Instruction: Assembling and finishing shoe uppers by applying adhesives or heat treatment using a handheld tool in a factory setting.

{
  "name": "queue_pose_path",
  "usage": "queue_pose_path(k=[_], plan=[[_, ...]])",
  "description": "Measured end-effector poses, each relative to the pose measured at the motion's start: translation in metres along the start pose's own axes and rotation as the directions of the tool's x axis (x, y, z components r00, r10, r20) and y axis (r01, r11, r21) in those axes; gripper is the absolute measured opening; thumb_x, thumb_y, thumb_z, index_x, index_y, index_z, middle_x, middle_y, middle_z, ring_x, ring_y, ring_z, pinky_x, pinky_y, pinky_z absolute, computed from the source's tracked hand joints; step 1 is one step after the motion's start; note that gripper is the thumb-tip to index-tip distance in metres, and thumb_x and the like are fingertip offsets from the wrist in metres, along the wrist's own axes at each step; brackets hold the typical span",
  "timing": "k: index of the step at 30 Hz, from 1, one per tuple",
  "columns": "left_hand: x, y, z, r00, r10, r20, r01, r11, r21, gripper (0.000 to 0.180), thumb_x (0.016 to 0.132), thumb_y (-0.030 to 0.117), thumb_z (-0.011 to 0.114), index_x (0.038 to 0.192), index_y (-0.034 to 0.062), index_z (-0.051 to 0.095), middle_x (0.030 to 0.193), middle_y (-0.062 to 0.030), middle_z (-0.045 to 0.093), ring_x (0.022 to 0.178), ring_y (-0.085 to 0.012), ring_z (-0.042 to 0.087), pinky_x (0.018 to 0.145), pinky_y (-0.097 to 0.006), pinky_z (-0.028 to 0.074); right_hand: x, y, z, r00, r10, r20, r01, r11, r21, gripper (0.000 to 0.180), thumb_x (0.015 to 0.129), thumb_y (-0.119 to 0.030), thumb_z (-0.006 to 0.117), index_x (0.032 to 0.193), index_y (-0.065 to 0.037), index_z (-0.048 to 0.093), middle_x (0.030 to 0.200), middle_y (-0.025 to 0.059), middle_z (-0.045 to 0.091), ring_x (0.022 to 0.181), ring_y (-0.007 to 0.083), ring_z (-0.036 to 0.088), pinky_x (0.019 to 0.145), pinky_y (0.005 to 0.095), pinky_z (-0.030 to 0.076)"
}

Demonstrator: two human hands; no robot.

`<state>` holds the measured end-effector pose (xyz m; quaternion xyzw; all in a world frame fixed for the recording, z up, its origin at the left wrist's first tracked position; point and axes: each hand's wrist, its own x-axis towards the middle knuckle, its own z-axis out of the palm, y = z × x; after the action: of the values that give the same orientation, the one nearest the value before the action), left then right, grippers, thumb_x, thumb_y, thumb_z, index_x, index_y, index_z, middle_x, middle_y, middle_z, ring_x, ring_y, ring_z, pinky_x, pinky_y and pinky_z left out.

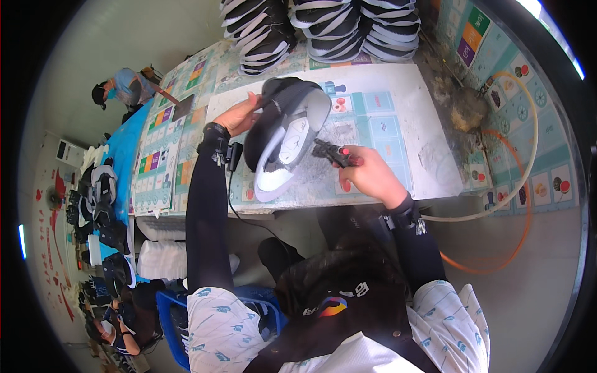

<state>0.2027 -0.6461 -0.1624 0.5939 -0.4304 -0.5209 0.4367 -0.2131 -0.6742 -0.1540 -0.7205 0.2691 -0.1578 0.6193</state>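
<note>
My left hand [239,117] grips a black, grey and white shoe upper [292,140] from its left side and holds it tilted over the table. Part of the upper is smeared by motion, and some of my fingers are hidden behind it. Just right of the upper, my right hand [371,176] is closed around a small dark gun-shaped tool [331,153] with red parts. The tool's front end points toward the upper, apart from it. Beneath both hands lies a white sheet [398,84] on the patterned tabletop [152,180].
Tall stacks of black-and-white shoe uppers [329,31] stand at the far edge. A pale hose [533,133] and an orange hose [527,214] loop at the right. A blue chair [166,317] stands lower left; other people [127,87] are farther left.
</note>
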Motion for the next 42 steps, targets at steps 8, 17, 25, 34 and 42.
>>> queue_pose_path(k=[8,17,25,34,42], plan=[[0.015,0.016,0.003,0.988,-0.154,-0.008,0.148,0.931,0.333,0.040,0.109,0.029,0.056,0.141,0.0039,0.059,0.092,0.0033,0.062,0.066,-0.0053,0.052,0.057,-0.025,0.043,-0.023,0.009,-0.032,0.911,-0.113,-0.397,0.072,0.990,-0.117,0.025,0.083,-0.009,0.067,0.105,0.004,0.068,0.086,0.0235,0.072,0.084,0.0430,0.069,0.078,0.0409,0.053],[-0.070,0.117,0.070,0.929,0.270,-0.253,-0.083,0.819,0.568,0.047,0.108,0.048,0.059,0.095,0.0042,0.069,0.081,0.0015,0.062,0.072,-0.0145,0.055,0.066,-0.030,0.044,-0.057,-0.010,-0.069,0.879,-0.002,-0.476,0.063,0.992,0.114,0.024,0.080,-0.001,0.060,0.102,0.001,0.069,0.085,0.0036,0.073,0.069,0.0125,0.061,0.063,0.0290,0.049],[-0.096,0.133,0.051,0.696,0.716,0.043,-0.077,0.016,0.997,0.070,0.086,0.013,0.079,0.146,0.0078,0.043,0.134,-0.0197,0.055,0.120,-0.0447,0.060,0.095,-0.050,0.052,-0.063,-0.018,-0.067,0.887,0.023,-0.462,0.062,0.984,0.169,0.026,0.080,0.000,0.060,0.104,-0.001,0.070,0.086,0.0018,0.073,0.066,0.0088,0.059,0.056,0.0267,0.045],[-0.119,0.116,0.017,0.667,0.728,-0.163,0.442,-0.210,0.872,0.009,0.088,0.008,0.068,0.087,0.0028,0.075,0.085,-0.0217,0.073,0.086,-0.0449,0.070,0.080,-0.053,0.056,-0.065,-0.016,-0.051,0.905,-0.024,-0.424,0.031,0.999,0.010,0.016,0.082,-0.002,0.063,0.096,0.000,0.070,0.086,0.0102,0.074,0.081,0.0216,0.068,0.082,0.0327,0.052],[-0.003,0.093,0.140,0.968,0.249,0.044,0.038,-0.317,0.948,0.023,0.091,0.012,0.060,0.092,0.0042,0.081,0.094,-0.0220,0.077,0.093,-0.0378,0.076,0.083,-0.047,0.061,-0.047,-0.027,-0.028,0.953,-0.093,-0.290,0.078,0.995,-0.063,0.015,0.082,-0.002,0.063,0.096,0.001,0.068,0.086,0.0118,0.074,0.081,0.0257,0.070,0.079,0.0349,0.053]])
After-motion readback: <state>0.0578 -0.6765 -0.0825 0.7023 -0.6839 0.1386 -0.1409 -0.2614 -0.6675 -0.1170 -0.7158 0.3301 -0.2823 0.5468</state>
